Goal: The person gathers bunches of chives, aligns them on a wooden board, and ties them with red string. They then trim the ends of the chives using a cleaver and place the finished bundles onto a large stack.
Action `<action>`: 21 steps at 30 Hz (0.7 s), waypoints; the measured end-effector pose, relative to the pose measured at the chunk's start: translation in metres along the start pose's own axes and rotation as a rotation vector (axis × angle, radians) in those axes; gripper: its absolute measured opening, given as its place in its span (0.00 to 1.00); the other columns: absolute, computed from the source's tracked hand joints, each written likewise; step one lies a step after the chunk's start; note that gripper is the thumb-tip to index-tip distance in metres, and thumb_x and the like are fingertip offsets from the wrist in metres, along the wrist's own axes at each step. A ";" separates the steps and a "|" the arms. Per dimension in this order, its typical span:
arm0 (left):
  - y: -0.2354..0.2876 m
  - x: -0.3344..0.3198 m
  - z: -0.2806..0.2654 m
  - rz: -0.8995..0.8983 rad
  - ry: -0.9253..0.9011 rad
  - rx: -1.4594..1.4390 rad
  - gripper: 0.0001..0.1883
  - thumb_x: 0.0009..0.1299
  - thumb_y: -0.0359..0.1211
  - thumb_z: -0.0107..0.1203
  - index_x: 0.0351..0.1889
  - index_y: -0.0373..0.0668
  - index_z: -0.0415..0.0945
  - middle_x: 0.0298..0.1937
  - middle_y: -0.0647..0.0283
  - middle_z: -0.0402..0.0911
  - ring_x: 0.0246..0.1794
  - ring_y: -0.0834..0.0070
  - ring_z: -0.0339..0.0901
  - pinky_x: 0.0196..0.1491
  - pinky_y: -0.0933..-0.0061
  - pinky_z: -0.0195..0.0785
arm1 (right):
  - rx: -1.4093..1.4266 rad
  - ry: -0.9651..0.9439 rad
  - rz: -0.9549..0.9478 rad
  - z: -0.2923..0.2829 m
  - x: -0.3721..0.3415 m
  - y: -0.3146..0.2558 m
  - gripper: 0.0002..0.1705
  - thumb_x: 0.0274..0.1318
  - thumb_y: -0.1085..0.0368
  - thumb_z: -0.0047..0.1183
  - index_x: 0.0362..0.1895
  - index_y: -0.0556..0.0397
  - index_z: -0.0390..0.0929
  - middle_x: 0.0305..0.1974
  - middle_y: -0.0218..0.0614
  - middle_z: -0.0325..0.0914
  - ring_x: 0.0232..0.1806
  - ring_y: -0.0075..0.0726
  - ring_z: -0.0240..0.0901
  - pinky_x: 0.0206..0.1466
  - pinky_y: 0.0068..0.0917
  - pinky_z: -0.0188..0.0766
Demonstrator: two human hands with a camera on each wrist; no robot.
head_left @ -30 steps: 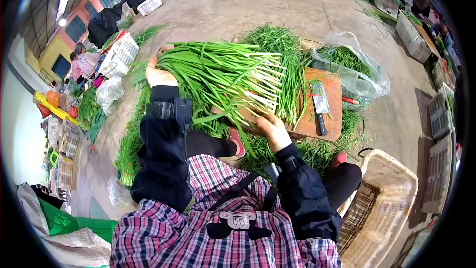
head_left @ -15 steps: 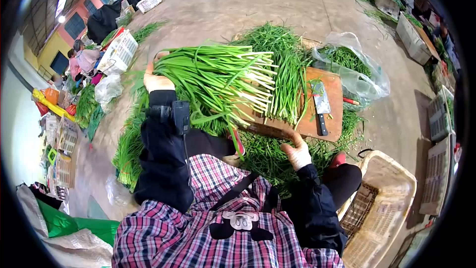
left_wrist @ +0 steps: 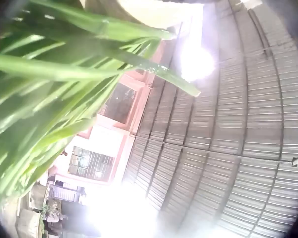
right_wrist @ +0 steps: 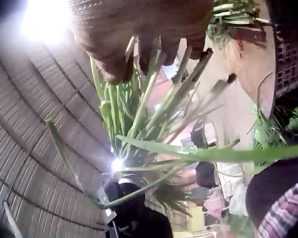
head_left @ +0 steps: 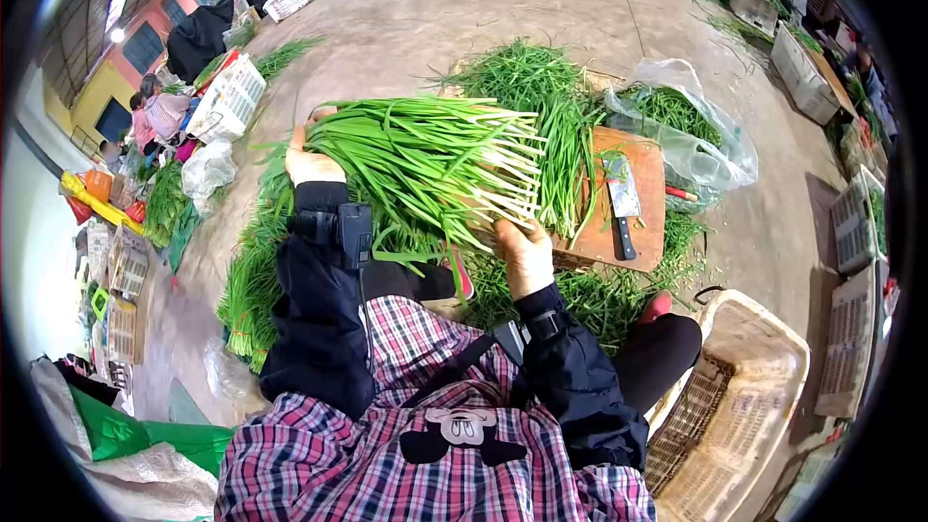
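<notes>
Our left hand [head_left: 315, 166] grasps the leafy end of a thick bunch of long green stalks with pale ends [head_left: 435, 159], holding it above our lap, near a reddish-brown wooden board [head_left: 628, 198]. Our right hand [head_left: 526, 256] grips stalks at the pale end, fingers curled round them. On the board lies a knife with a black handle and a broad metal blade [head_left: 623, 195], beside a loose heap of thin green stalks [head_left: 527, 72].

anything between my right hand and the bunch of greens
Nothing visible: the right hand grips the bunch by its pale ends, while the left hand holds the leafy end. The knife lies aside.
</notes>
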State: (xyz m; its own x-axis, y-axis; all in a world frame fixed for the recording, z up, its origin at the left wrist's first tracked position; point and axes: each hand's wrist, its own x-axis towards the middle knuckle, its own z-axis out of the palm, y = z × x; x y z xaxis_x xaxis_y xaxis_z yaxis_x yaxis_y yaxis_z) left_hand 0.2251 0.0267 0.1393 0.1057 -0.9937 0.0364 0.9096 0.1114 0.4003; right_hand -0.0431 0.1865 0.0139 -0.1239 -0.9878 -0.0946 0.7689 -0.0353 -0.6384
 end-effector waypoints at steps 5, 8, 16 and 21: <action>-0.002 0.004 -0.009 -0.046 -0.078 -0.075 0.20 0.69 0.41 0.38 0.42 0.33 0.70 0.47 0.46 0.75 0.51 0.50 0.71 0.57 0.45 0.62 | 0.223 -0.182 -0.110 -0.046 -0.024 -0.009 0.12 0.53 0.68 0.54 0.43 0.56 0.76 0.47 0.38 0.77 0.51 0.37 0.71 0.56 0.31 0.65; -0.007 -0.007 0.008 0.027 -0.081 0.078 0.19 0.69 0.42 0.39 0.37 0.33 0.70 0.45 0.46 0.75 0.52 0.49 0.70 0.57 0.44 0.61 | -0.626 -0.187 0.125 -0.103 -0.042 -0.033 0.11 0.48 0.68 0.55 0.39 0.57 0.77 0.49 0.38 0.75 0.53 0.36 0.70 0.58 0.31 0.64; -0.020 -0.009 0.012 0.008 -0.273 0.132 0.20 0.68 0.43 0.39 0.39 0.33 0.72 0.53 0.46 0.73 0.58 0.49 0.65 0.63 0.44 0.54 | -0.364 -0.089 0.008 -0.044 -0.023 -0.028 0.29 0.50 0.65 0.60 0.57 0.59 0.68 0.49 0.37 0.75 0.49 0.28 0.70 0.55 0.25 0.66; -0.033 -0.018 0.019 0.033 -0.379 0.234 0.19 0.69 0.43 0.41 0.35 0.34 0.72 0.48 0.48 0.75 0.57 0.53 0.67 0.61 0.46 0.57 | 0.021 -0.041 -0.035 -0.035 -0.016 -0.003 0.18 0.51 0.70 0.58 0.48 0.59 0.74 0.42 0.33 0.79 0.42 0.24 0.73 0.48 0.22 0.68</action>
State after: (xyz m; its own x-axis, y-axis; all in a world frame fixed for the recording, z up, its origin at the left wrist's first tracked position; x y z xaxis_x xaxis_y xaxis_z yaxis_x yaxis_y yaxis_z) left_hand 0.1857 0.0408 0.1434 -0.0609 -0.9277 0.3683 0.7881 0.1817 0.5881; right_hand -0.0655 0.2077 -0.0092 -0.1251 -0.9913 -0.0411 0.7777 -0.0722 -0.6245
